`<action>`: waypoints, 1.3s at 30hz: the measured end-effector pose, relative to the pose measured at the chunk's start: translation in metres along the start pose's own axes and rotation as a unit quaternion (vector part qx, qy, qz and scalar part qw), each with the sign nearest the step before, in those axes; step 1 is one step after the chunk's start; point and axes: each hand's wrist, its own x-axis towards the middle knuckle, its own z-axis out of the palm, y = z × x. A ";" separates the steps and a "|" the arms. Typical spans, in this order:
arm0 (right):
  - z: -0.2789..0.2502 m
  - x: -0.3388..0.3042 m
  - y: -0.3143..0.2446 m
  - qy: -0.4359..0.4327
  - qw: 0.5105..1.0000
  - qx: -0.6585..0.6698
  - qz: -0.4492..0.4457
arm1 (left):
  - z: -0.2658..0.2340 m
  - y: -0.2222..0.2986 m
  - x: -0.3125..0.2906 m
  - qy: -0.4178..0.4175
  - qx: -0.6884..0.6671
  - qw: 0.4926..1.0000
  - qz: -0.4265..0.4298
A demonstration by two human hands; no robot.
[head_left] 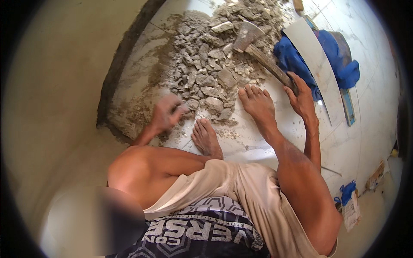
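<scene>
"How do my two grips stand from your seat?"

"My right grip (302,96) is curled round the butt end of the axe (267,62), thumb to one side and fingers to the other. My left grip (165,112) is blurred at the near edge of the rubble (202,79). I can't make out whether its fingers are together, apart or closed on a piece."

"And the axe?"

"It slants away from my right side, its head seemingly resting on the rubble, its handle passing just beyond the right foot (259,105)."

"What worries you?"

"Bare skin. With such an end hold, I judge the head could twist or skid on loose chunks, and the toes are near. The left foot (207,138) sits right against the pile, so a rolling lump or sharp edge could cut it. My left fingers run the same risk."

"What can't you see?"

"The axe's very end, under my palm. The rubble's far side is cut off at the top. A white strip (312,60) hides part of the blue cloth (346,73) lying on the tiled floor (365,142), so I can't say what is bundled there."
</scene>
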 end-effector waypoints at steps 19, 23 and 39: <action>-0.051 0.039 -0.088 -0.245 0.969 0.025 0.006 | 0.008 0.015 -0.030 0.051 0.171 0.982 -0.069; -0.069 0.068 -0.129 -0.308 0.950 -0.041 -0.005 | 0.004 0.023 -0.053 0.217 0.075 0.907 -0.352; -0.044 0.121 -0.175 -0.368 0.911 0.096 0.160 | 0.014 -0.011 -0.033 0.289 -0.089 0.803 -0.514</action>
